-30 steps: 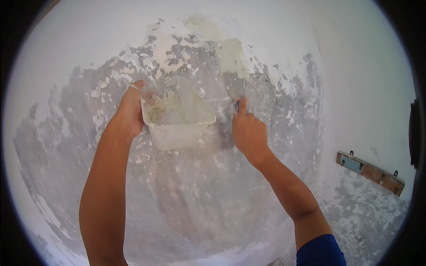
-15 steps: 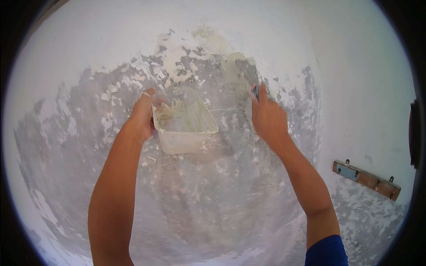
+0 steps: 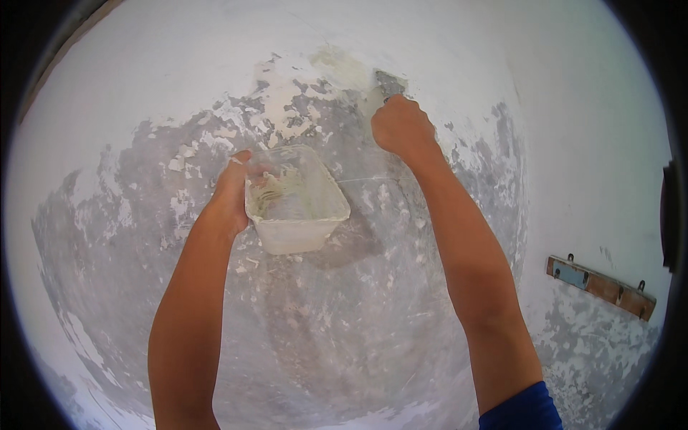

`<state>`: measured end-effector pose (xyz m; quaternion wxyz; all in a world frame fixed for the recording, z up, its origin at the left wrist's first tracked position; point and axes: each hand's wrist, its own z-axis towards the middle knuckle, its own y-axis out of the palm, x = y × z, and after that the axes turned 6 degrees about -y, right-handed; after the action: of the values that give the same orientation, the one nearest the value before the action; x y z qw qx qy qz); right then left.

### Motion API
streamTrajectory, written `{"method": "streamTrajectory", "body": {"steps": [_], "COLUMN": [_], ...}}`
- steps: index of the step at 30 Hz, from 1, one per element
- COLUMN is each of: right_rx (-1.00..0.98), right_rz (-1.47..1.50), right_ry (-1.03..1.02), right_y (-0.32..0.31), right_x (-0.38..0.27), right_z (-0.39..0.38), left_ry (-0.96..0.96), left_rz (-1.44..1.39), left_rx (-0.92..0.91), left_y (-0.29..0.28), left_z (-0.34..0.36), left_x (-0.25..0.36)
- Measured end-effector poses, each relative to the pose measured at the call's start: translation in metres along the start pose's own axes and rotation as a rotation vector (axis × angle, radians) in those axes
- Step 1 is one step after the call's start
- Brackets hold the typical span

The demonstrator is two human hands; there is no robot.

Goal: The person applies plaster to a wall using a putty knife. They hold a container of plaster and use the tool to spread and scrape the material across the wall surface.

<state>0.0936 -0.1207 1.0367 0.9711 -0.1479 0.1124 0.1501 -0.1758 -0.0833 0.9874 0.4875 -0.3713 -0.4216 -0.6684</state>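
My left hand (image 3: 233, 192) grips the left side of a clear, putty-smeared plastic tub (image 3: 297, 235), held tilted so that its inside faces me. Pale greenish putty (image 3: 279, 188) clings to the inner walls. Up and to the right, my right hand (image 3: 403, 127) is closed in a fist around a putty knife (image 3: 391, 83). Its grey blade shows above the knuckles, against the wall, while the fist hides most of the handle. Damp greenish filler (image 3: 370, 106) lies on the wall just left of that fist.
The wall (image 3: 315, 322) ahead is grey and patchy, with flaking white paint, and white above. An older pale filler patch (image 3: 337, 64) sits near the top. On the adjoining right wall hangs a wooden hook rail (image 3: 602, 287). A dark object (image 3: 669, 215) stands at the far right edge.
My right hand has moved up and to the left with the putty knife, over the upper part of the fresh filler. The tub has stayed nearly in place in my left hand.
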Motion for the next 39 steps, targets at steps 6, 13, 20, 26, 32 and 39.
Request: {"method": "streamTrajectory", "body": {"steps": [6, 13, 20, 26, 32, 39], "right_rx": [-0.028, -0.098, 0.003, 0.047, 0.026, -0.052], "right_rz": [-0.101, -0.229, -0.153, -0.237, -0.401, -0.609], "right_ry": [-0.085, -0.11, -0.263, -0.409, -0.486, -0.545], "right_y": [0.015, -0.012, -0.023, -0.002, -0.002, -0.047], "right_x": [0.002, 0.015, 0.012, -0.007, 0.011, 0.066], "right_z": [-0.027, -0.095, -0.04, 0.025, 0.049, 0.027], "left_ry": [0.0, 0.016, 0.037, -0.016, -0.041, 0.012], "left_rz": [-0.022, -0.072, -0.06, -0.025, 0.024, 0.065], "left_rx": [-0.065, -0.124, -0.085, -0.066, -0.019, -0.093], "left_y": [-0.01, -0.011, -0.016, -0.005, -0.009, -0.004], "left_z": [0.006, 0.004, 0.023, 0.005, -0.005, -0.008], "left_x": [-0.005, -0.005, -0.009, -0.004, 0.001, -0.003]}}
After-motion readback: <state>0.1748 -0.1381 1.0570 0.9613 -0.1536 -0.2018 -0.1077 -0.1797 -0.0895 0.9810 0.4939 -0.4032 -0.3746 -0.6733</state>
